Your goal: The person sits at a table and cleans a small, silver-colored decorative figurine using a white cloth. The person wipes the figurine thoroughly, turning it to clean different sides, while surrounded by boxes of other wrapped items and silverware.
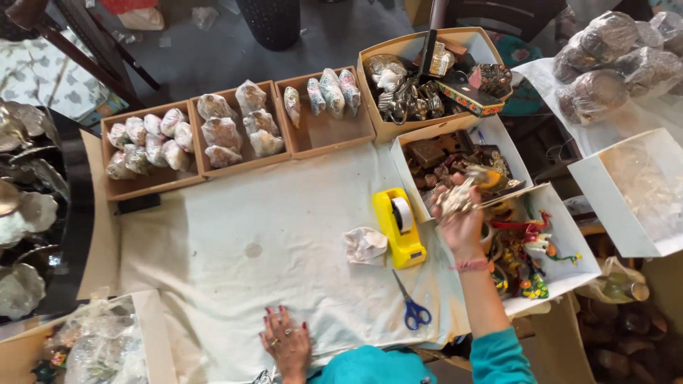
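While the left hand (287, 343) lies flat on the white cloth (284, 235), right fingers (455, 206) grip a figurine (469, 186).

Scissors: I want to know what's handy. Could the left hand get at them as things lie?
Probably yes. The left hand rests flat and empty on the cloth, and the scissors lie in the open on the same cloth to its right, with only bare cloth between them.

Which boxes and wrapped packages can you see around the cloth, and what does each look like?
Three brown trays along the far edge: shallow, open, holding plastic-wrapped bundles.
Tan carton far right: open, full of silvery metal pieces.
Two white boxes at right: open, holding dark and colourful trinkets; right hand lifts a pale piece.
Round wrapped bundles far right corner: dark, in clear plastic.
Left hand flat on the cloth.
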